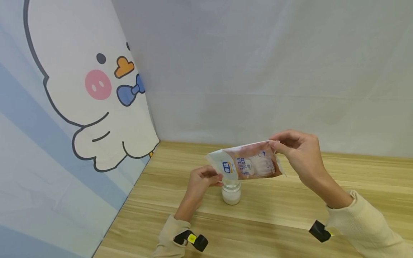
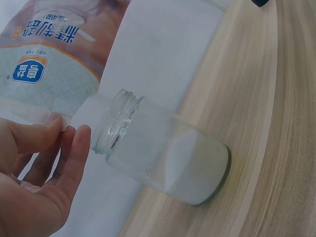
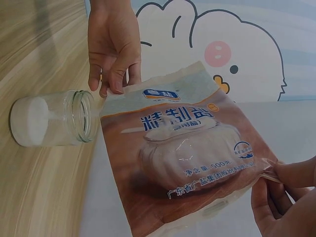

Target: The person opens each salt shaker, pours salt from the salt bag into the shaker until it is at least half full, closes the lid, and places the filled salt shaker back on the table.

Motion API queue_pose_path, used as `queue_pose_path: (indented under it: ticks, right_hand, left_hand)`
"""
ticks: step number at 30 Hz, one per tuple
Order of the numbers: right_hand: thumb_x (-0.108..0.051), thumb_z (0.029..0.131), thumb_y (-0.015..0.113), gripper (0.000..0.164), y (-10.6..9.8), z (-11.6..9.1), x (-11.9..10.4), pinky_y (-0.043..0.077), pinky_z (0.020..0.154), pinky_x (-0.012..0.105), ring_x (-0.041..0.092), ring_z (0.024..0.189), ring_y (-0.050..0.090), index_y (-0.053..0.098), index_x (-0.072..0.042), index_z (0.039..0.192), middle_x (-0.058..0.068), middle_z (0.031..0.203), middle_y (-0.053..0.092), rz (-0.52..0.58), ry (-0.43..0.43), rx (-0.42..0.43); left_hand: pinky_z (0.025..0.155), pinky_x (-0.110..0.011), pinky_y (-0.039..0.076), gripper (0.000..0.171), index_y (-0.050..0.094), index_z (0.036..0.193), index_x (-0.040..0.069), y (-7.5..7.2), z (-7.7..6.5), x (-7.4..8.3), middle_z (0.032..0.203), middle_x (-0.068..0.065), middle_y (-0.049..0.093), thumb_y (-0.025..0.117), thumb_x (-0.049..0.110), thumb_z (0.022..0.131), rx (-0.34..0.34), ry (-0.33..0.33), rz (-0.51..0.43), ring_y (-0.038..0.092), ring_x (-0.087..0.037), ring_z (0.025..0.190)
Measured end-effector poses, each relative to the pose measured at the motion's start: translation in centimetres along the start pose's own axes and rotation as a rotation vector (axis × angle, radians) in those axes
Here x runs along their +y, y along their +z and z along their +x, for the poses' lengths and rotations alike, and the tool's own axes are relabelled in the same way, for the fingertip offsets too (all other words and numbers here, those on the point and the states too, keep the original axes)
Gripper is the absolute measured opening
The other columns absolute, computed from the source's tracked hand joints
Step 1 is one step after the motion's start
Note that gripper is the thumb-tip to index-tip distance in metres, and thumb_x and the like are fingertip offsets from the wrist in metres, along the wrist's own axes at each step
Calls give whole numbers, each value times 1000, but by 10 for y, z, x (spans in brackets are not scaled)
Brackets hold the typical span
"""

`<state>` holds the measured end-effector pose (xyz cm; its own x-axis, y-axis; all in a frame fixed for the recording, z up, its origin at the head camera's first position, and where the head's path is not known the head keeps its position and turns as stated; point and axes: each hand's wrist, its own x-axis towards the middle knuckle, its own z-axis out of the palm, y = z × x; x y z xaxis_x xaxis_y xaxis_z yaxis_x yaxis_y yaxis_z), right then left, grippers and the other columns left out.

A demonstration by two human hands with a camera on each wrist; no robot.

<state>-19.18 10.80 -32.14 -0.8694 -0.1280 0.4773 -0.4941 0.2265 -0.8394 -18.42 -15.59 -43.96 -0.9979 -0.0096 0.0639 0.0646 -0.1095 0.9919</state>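
Salt bag (image 1: 247, 162) slants lengthwise down toward the jar (image 1: 231, 195).

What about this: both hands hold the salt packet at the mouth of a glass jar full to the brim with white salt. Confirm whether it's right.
Wrong on the fill: the white salt fills only the lower part of the glass jar, as the right wrist view shows. The left hand and right hand do hold the salt packet at the jar's mouth.

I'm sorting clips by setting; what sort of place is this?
Probably a staged tabletop corner, judging by the wood-grain table, the plain grey backdrop behind it and the cartoon-printed sheet beside it.
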Motion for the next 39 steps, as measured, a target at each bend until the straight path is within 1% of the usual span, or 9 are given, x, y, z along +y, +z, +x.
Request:
queue_pose_path:
  ticks: [10,25,35,39]
  right_hand:
    - [-8,87,69,14,0,0,1,53,68,16,10,73,62,70,4,93,0,83,67,3,-5,-2]
    - [-9,87,69,15,0,-1,1,53,67,16,10,73,62,70,4,94,-1,82,67,12,6,-4]
    - [-10,87,69,15,0,-1,0,54,68,17,10,75,63,70,4,93,0,83,68,12,13,-6]
    - [-9,87,69,15,0,0,1,54,68,16,10,74,63,70,4,93,0,83,67,15,4,-7]
  left_hand:
    - [71,-40,60,15,62,92,-15,0,1,-2,82,-12,64,68,-6,81,-2,5,-9,65,-20,67]
    - [71,-40,60,15,62,92,-15,0,0,-1,83,-14,65,69,-6,81,0,4,-12,65,-20,68]
    - [71,-39,60,15,63,92,-13,0,0,1,85,-16,65,69,-6,80,2,2,-7,65,-20,69]
    - [71,-39,60,15,63,92,-14,1,0,1,85,-16,66,69,-7,80,1,2,-7,65,-20,68]
